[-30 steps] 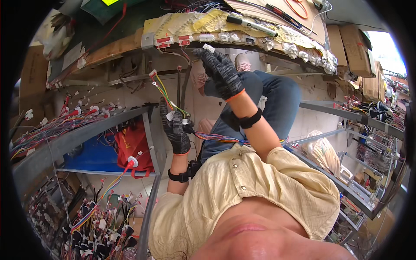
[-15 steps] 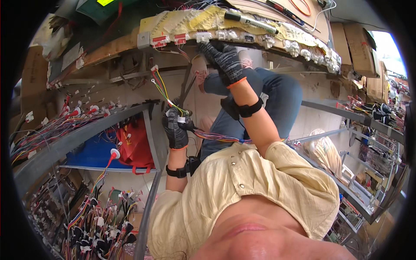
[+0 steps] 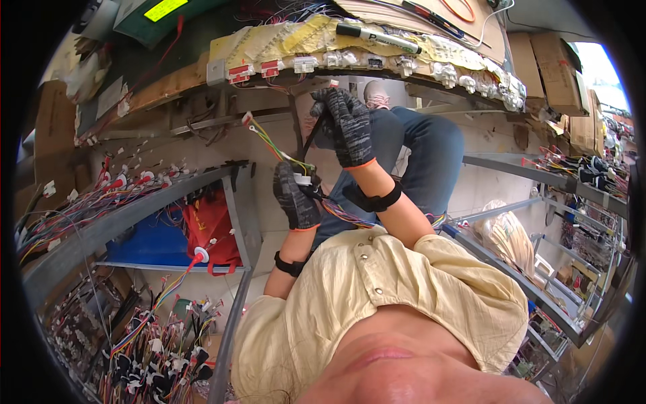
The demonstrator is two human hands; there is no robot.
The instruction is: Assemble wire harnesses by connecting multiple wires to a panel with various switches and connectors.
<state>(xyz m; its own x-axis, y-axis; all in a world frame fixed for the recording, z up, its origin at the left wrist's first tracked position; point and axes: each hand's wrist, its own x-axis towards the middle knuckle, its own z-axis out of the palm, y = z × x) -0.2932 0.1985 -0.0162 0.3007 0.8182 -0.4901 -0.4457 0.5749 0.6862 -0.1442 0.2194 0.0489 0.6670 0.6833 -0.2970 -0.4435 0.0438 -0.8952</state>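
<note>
My left hand (image 3: 296,198), in a grey-black knit glove, is closed around a wire harness (image 3: 343,214) near a white connector (image 3: 303,180). From that grip a branch of yellow, green and red wires (image 3: 266,140) sticks up, with a small plug at its tip. Higher up, my gloved right hand (image 3: 346,128) pinches a black-sleeved cable (image 3: 310,140); a small white plug (image 3: 333,83) shows just above the fingertips. Past it, along the bench edge, sit two red-and-white connector holders (image 3: 240,73) and a white connector holder (image 3: 305,64).
A black marker (image 3: 378,38) lies on the yellow-taped bench edge (image 3: 289,44). Metal rack rails (image 3: 128,214) carry bundled wires on my left, with a red bag (image 3: 210,229) below. Another rail (image 3: 538,174) runs at my right. Cardboard boxes (image 3: 555,71) stand at far right.
My right hand has drawn back from the bench-edge holders, and a white plug now shows at its fingertips. My left hand has shifted right with the harness, closer to the right hand.
</note>
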